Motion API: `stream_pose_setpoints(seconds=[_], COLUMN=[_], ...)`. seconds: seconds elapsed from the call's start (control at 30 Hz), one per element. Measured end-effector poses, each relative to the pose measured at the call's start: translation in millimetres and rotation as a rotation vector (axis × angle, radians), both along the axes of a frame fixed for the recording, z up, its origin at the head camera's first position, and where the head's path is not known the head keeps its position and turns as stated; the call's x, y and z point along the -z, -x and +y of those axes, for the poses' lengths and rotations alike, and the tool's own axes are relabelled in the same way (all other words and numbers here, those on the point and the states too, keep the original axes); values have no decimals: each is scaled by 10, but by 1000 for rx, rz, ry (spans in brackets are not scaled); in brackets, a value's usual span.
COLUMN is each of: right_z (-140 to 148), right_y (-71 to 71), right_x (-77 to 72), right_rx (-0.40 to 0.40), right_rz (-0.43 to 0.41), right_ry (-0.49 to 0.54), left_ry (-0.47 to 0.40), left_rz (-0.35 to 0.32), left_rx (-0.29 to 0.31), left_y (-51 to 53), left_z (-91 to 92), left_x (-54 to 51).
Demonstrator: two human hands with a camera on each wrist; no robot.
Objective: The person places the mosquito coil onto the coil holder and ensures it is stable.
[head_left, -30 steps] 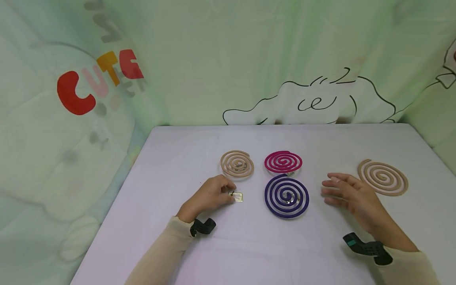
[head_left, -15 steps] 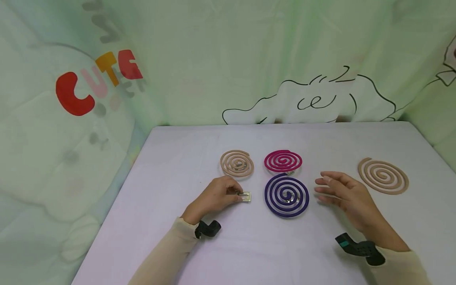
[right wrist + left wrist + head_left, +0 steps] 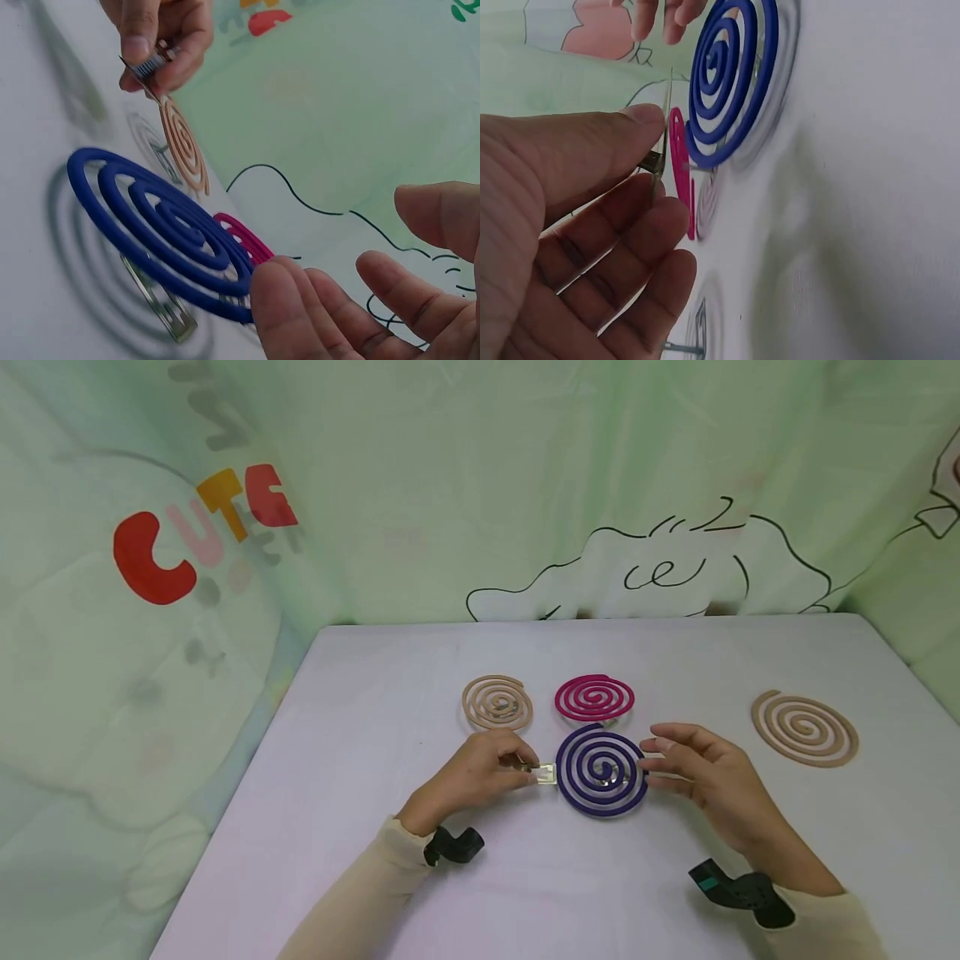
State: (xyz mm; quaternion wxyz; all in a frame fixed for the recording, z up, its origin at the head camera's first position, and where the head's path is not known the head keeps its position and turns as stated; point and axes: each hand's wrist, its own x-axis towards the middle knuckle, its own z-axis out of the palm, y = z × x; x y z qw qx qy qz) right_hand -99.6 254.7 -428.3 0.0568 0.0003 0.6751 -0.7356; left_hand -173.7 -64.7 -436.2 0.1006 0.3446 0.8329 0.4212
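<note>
My left hand (image 3: 480,777) pinches a small gold-coloured metal mosquito coil stand (image 3: 548,774) between thumb and fingers, just left of a dark blue mosquito coil (image 3: 604,769). Seen from the left wrist, the stand is nearly edge-on, below the thumb tip (image 3: 646,114). The blue coil is raised off the table on another metal stand (image 3: 176,328). My right hand (image 3: 701,781) is at the coil's right edge with its fingers loosely extended. Its fingertips overlap that edge in the head view; whether they touch it I cannot tell.
Behind the blue coil, a pink coil (image 3: 595,697) and a tan coil (image 3: 501,704) rest raised on metal stands. Another tan coil (image 3: 805,727) lies on the white table (image 3: 375,693) at the right. A green printed curtain (image 3: 420,485) hangs behind the table.
My left hand has carried the metal stand rightwards to the blue coil's left side. My right hand has moved left to the coil's right edge. The coils have stayed put.
</note>
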Motion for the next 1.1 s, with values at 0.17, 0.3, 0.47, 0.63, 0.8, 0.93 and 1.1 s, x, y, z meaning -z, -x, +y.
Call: stream_pose_setpoints(seconds=[0.17, 0.3, 0.47, 0.63, 0.8, 0.93, 1.1], right_z=[-130, -236, -363, -447, -514, -558, -594], right_y=[-14, -19, -6, 3, 7, 9, -1], right_x=[-32, -64, -83, -89, -94, -96, -83], right_rx=[-28, -62, -108, -155, -184, -195, -196], right_rz=[-15, -53, -112, -145, -168, -180, -178], right_ry=[-42, -103, -158, -150, -123, -117, -94], left_ry=[-77, -152, -232, -242, -221, -205, -203], left_rz=[-9, -15, -24, -26, -10, 16, 30], left_rx=[35, 52, 70, 67, 74, 90, 113], left_y=[-8, -21, -47, -83, -117, -132, -140], left_z=[82, 141, 218, 280, 316, 337, 362], left_x=[11, 30, 52, 35, -8, -18, -19])
